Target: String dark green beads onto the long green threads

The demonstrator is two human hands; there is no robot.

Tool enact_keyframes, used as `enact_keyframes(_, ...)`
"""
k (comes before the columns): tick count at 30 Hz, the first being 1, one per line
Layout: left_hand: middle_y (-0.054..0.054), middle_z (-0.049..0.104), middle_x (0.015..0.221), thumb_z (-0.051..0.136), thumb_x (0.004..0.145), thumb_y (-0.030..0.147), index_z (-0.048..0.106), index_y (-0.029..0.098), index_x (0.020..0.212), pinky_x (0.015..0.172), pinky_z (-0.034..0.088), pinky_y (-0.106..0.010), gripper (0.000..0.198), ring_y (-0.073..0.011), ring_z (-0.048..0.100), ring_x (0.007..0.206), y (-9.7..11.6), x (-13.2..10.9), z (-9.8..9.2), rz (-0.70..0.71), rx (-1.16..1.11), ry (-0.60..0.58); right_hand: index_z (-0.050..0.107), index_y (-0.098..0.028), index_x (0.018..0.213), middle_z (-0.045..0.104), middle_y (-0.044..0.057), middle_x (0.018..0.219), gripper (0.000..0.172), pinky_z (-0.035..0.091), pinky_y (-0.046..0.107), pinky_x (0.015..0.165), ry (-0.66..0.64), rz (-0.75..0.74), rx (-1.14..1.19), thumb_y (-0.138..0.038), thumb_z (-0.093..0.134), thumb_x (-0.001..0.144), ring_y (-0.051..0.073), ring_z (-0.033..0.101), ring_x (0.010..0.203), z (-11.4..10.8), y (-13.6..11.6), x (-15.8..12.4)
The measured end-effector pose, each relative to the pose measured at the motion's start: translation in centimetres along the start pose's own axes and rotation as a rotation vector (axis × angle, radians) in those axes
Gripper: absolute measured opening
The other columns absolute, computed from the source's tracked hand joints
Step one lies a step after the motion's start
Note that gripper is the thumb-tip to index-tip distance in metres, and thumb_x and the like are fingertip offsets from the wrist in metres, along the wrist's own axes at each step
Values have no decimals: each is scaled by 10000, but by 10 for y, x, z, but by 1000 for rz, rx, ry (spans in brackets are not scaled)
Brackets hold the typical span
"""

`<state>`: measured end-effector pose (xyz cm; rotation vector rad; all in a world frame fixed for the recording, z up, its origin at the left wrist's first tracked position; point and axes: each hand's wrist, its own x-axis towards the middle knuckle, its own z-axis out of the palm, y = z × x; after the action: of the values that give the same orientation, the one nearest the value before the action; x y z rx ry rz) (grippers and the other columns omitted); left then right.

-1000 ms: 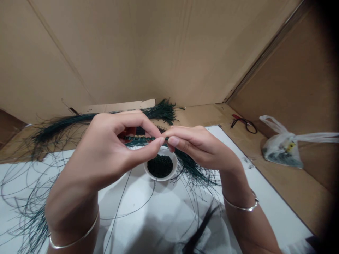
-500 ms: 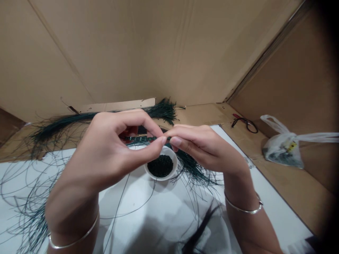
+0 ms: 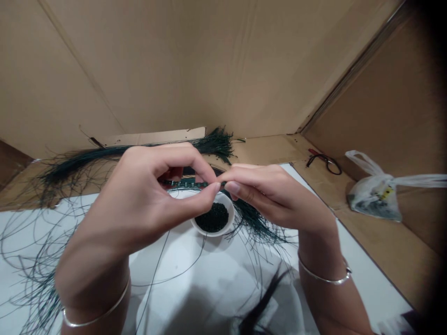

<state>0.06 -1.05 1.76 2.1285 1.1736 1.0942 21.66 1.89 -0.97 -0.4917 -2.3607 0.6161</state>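
A dark green beaded strand (image 3: 185, 184) runs level between my hands. My left hand (image 3: 146, 195) pinches it with thumb and forefinger, the other fingers curled behind. Right beside that pinch, my right hand (image 3: 268, 193) grips the strand's other part between thumb and forefinger, and the fingertips of both hands almost touch. Just below them stands a small white bowl (image 3: 230, 228) holding many tiny dark beads (image 3: 213, 217). Thin dark threads trail down from the work area over the white surface. What exactly lies between the fingertips is hidden.
A long bundle of dark green threads (image 3: 80, 160) lies along the back, with loose ends spreading left. Another thread bundle (image 3: 258, 221) sits under my right hand. On the right are a red-and-black cord-like item (image 3: 324, 160) and a tied plastic bag (image 3: 375, 197). Cardboard walls (image 3: 209, 65) surround the white surface.
Both hands keep the same pinch at nearly the same spot. My right wrist has shifted slightly to the right; otherwise the scene looks the same.
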Motion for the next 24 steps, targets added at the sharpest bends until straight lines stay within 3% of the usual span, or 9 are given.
enact_keyframes(14,65,727,748,734,768,173,729,253,692,567,455,-217,111,-98,640,675,3,0,-1,-37,9,-18,637,-169,989,678,10,851,244,438,230,689,-51,28,-59,-235,433,1104,109,604,785,-1,-2,0)
enact_keyframes(20,58,738,743,756,749,191,736,254,694,531,442,-238,86,-116,637,667,4,1,-1,-62,2,-12,656,-179,963,675,7,821,324,456,238,701,-33,28,-16,-325,410,1115,112,607,759,0,-1,0)
enact_keyframes(24,53,725,718,754,762,141,738,223,718,521,448,-197,95,-88,614,634,4,1,-4,-61,-18,-24,672,-175,976,694,15,844,278,472,241,718,26,33,-5,-291,453,1102,114,620,774,2,-1,1)
